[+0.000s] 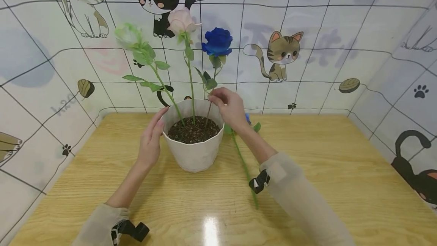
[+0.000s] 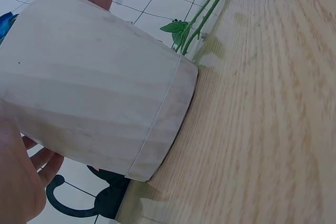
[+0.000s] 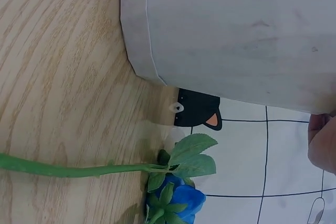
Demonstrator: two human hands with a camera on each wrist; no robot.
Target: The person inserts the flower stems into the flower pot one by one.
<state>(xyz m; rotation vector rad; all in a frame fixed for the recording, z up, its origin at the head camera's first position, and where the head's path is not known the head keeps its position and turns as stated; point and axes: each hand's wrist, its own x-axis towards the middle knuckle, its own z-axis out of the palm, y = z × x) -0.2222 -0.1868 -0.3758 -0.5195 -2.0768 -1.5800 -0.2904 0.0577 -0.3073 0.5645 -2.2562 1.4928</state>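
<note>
Your left hand (image 1: 150,136) is open against the left side of the pot (image 1: 194,158), its fingers fairly straight and touching the wall of it near the rim. Your right hand (image 1: 232,109) pinches the stem of the blue rose (image 1: 218,41) between thumb and fingers, just below its leaves and above the rim. The pot stands upright near the far edge of the tabletop (image 1: 307,162), a little nearer the far left corner than the far right one.

Inside it you have dark soil (image 1: 191,134), its surface below the rim, and three stems rise from it. The blue rose is the rightmost and leans slightly right; the pink rose (image 1: 181,21) stands tallest in the middle; the green rose (image 1: 129,37) tilts left, its leaves spreading over the left side of the rim.

To the right of the pot, under your right forearm, the loose rose (image 1: 243,158) lies on the tabletop. Its stem points toward the near edge, and its blue bloom is by the far edge, mostly hidden behind your wrist in the head view but plainer in the right wrist view. Behind the far edge you face a wall (image 1: 317,98) printed with cats and grid lines
</note>
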